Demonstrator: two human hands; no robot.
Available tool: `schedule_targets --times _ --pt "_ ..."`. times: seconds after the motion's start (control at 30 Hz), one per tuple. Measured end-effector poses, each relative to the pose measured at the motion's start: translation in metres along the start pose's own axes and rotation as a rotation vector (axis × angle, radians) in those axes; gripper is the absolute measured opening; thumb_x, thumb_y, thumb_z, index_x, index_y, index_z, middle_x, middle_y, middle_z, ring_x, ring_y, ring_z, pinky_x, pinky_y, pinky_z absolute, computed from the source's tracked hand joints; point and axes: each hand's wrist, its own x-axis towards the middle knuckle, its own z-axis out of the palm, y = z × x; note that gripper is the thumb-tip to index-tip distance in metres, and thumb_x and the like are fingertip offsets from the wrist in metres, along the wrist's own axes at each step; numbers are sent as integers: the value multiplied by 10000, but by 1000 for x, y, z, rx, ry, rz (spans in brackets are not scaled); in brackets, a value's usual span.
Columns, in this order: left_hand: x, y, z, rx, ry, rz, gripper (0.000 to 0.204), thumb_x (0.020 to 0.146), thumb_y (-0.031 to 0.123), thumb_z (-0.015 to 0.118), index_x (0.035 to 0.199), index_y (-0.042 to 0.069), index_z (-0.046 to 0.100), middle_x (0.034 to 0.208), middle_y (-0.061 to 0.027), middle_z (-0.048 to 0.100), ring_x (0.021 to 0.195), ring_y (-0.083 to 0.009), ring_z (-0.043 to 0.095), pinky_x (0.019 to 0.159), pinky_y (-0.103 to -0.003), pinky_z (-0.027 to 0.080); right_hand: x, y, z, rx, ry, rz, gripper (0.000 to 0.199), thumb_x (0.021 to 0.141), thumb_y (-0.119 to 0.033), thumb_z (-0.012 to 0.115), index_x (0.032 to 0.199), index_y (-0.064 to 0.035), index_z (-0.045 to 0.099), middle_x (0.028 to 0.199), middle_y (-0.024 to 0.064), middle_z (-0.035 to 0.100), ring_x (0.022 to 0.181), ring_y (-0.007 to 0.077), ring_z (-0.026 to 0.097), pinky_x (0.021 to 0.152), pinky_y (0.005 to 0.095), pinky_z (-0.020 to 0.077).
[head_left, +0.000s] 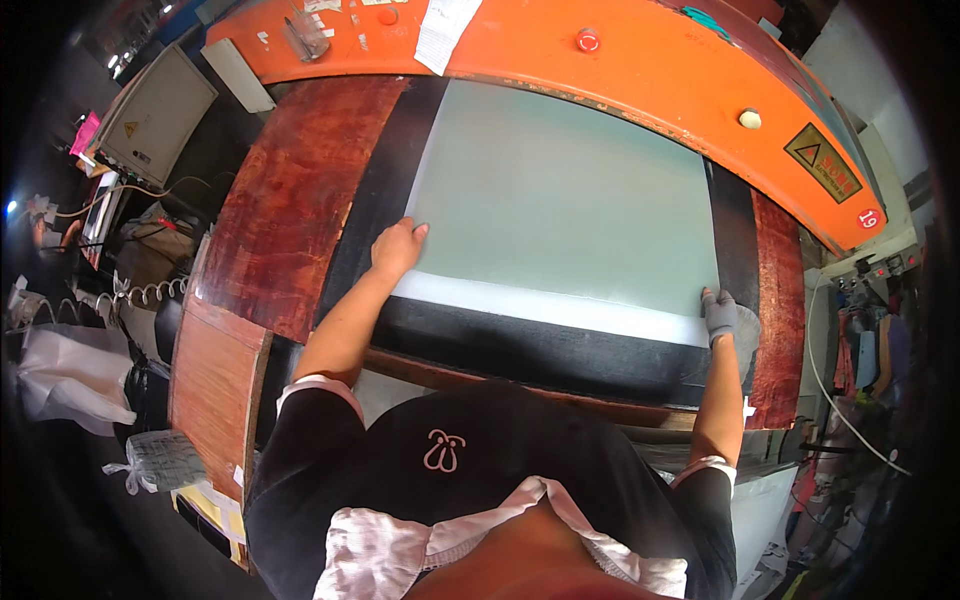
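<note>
Nearest, the person's own black-sleeved forearms rose from the lower edge toward a dark bed (560, 350) framed by reddish-brown wooden boards (290, 210). A large pale green sheet (570, 190) lay flat on that bed, with a white strip (560, 308) running along its near edge. The bare left hand (398, 248) rested on the sheet's near left corner, palm down with fingers loosely curled, pressing rather than closing around anything. The right hand (720, 315), in a grey glove, sat at the sheet's near right corner, touching the end of the white strip; whether it pinched the edge or only lay on it could not be told. A bare band of the dark bed showed between the sheet and the person's body, and narrower dark bands ran along the sheet's left and right edges.

Farther on, the sheet's far edge slipped under the curved orange housing (640, 70) of a machine. A red round button (588, 40) and a pale round button (750, 118) sat on that housing, and a white paper slip (445, 30) hung at its far left part. Well off to the left, beyond the boards, stood a grey cabinet (155, 115), and a bundled grey cloth (165, 460) lay near the lower left.
</note>
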Motion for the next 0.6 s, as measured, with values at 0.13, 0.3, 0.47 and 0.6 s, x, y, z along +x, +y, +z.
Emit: schedule_targets --times 0.13,0.3,0.47,0.6 --pt "-6 -6 1 39 -65 -19 404 889 434 477 915 36 538 831 -248 619 830 -433 583 713 -524 449 -13 9 1 -231 155 -122 304 864 -269 575 846 34 557 780 160 622 683 215 552 645 344 442" --pt "-26 -10 -2 83 -40 19 362 879 414 505 906 55 543 747 -216 626 746 -410 606 656 -508 465 -43 -17 -7 -165 95 -80 332 873 -305 565 842 25 564 742 159 601 685 256 572 639 355 448" --pt "-22 -34 -1 56 -4 42 354 875 420 512 924 71 542 711 -178 631 715 -405 606 638 -501 459 -53 -35 -12 -539 118 53 420 825 -367 627 945 29 560 782 143 590 733 247 575 679 337 460" --pt "23 -56 14 -607 261 155 278 861 261 606 1020 46 529 700 -68 579 638 -176 564 617 -310 461 -29 -3 -10 -212 122 78 570 795 -365 667 1128 63 492 1026 156 585 943 235 554 829 315 436"
